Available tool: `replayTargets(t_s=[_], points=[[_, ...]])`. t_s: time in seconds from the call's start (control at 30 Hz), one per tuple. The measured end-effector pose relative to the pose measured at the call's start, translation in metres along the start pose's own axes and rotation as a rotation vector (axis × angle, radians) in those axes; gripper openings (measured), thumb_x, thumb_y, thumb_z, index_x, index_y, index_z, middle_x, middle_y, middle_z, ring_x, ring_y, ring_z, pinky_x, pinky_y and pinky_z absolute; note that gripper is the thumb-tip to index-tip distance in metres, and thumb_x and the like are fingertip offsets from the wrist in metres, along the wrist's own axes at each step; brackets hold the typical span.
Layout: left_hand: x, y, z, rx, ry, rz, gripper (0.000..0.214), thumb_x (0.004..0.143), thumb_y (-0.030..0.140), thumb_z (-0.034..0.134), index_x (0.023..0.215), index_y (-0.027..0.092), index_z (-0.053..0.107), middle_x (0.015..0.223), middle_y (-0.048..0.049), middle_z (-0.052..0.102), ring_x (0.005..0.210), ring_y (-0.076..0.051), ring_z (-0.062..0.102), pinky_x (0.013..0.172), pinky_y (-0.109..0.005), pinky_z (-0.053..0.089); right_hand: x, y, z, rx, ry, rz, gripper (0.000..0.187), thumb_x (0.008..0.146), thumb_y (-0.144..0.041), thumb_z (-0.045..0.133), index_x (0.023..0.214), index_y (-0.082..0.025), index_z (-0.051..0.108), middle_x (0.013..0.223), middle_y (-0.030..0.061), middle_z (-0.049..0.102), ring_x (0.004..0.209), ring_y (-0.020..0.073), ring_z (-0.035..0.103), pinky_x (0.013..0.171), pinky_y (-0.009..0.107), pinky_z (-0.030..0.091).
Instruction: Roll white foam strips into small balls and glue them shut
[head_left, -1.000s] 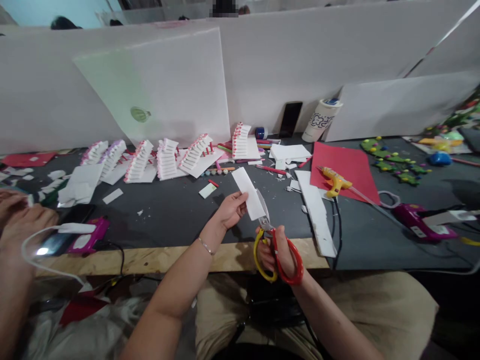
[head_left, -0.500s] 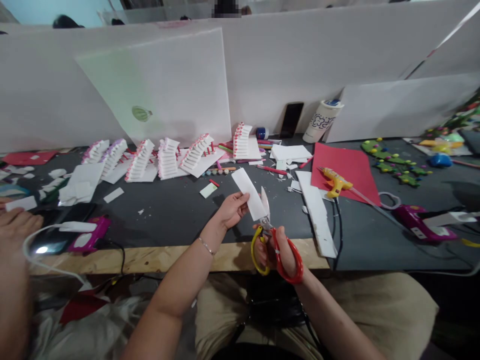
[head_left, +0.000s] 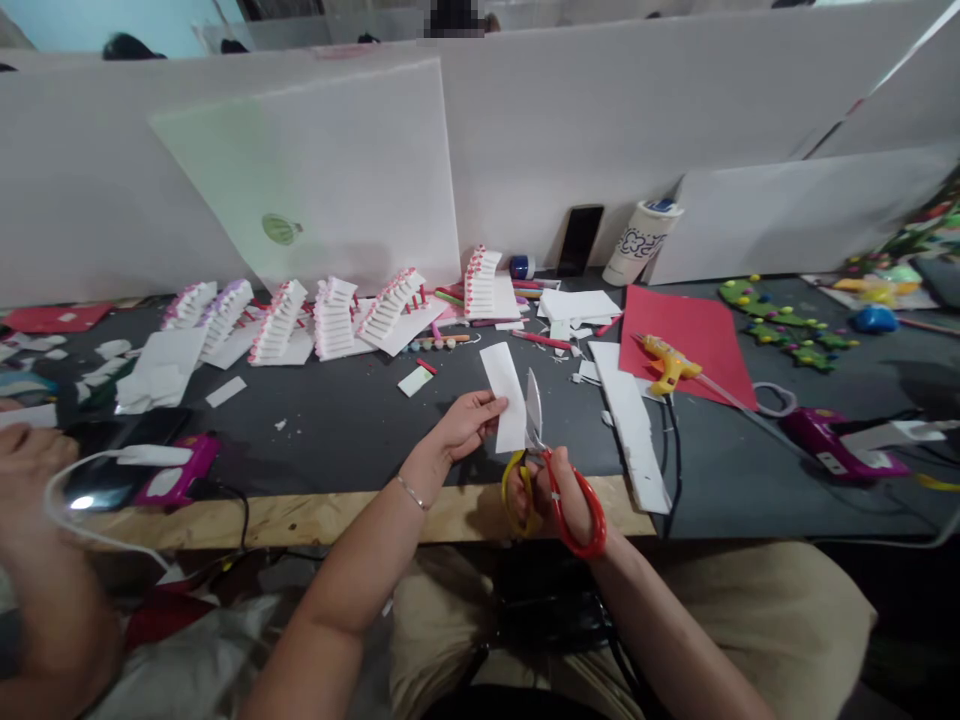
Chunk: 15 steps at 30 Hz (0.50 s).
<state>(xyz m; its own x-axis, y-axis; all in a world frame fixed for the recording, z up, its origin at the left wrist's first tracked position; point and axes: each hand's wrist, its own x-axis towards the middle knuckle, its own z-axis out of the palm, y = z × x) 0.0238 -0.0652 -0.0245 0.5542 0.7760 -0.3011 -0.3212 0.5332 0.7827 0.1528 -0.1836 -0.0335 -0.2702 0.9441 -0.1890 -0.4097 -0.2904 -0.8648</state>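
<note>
Right hand (head_left: 571,498) grips scissors (head_left: 534,410), centre of the frame, beside a white strip (head_left: 504,375) pinched in the left hand (head_left: 471,425). A slipping or tilting strip could send a cut astray, or steel into skin. Scraps (head_left: 226,391) litter the dark tabletop (head_left: 360,430); 1 white partition (head_left: 562,120) spans the upper frame.

The left hand (head_left: 472,425) and right hand (head_left: 570,495) are bare, as are the forearms (head_left: 367,590); a thin, silvery bracelet (head_left: 412,492) rings the left wrist in a narrow band. Plain beige trousers (head_left: 750,620), softly creased, cover the thighs, with something black and glossy, hard to identify, between them
</note>
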Motion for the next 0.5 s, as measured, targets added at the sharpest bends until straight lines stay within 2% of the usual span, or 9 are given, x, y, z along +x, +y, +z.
replayTargets(t_s=[0.13, 0.3, 0.5], points=[[0.0004, -0.0018, -0.0004, -0.004, -0.008, 0.013, 0.034, 0.064, 0.029, 0.086, 0.085, 0.007, 0.071, 0.069, -0.0072, 0.072, 0.057, -0.012, 0.065, 0.06, -0.021, 0.053, 0.0014, -0.0033, 0.004, -0.001, 0.009, -0.028, 0.072, 0.074, -0.088, 0.029, 0.062, -0.021, 0.052, 0.052, 0.001, 0.045, 0.048, 0.0135, 0.042, 0.044, 0.026, 0.036], [0.0008, -0.0014, -0.001, -0.016, 0.001, -0.005, 0.026, 0.068, 0.025, 0.083, 0.081, 0.007, 0.069, 0.065, -0.0054, 0.071, 0.055, -0.011, 0.064, 0.061, -0.021, 0.054, 0.0042, 0.0008, 0.0063, 0.043, 0.026, 0.001, 0.071, 0.071, -0.09, 0.03, 0.056, -0.023, 0.045, 0.048, -0.0016, 0.037, 0.043, 0.0119, 0.035, 0.039, 0.026, 0.029], [0.002, -0.0032, -0.0022, -0.021, 0.018, -0.014, 0.019, 0.073, 0.021, 0.079, 0.082, 0.008, 0.069, 0.066, -0.0057, 0.071, 0.058, -0.011, 0.066, 0.064, -0.021, 0.054, 0.002, 0.0006, 0.0074, 0.057, 0.085, 0.039, 0.071, 0.066, -0.092, 0.037, 0.056, -0.023, 0.042, 0.048, -0.0038, 0.035, 0.041, 0.0091, 0.032, 0.037, 0.023, 0.027]])
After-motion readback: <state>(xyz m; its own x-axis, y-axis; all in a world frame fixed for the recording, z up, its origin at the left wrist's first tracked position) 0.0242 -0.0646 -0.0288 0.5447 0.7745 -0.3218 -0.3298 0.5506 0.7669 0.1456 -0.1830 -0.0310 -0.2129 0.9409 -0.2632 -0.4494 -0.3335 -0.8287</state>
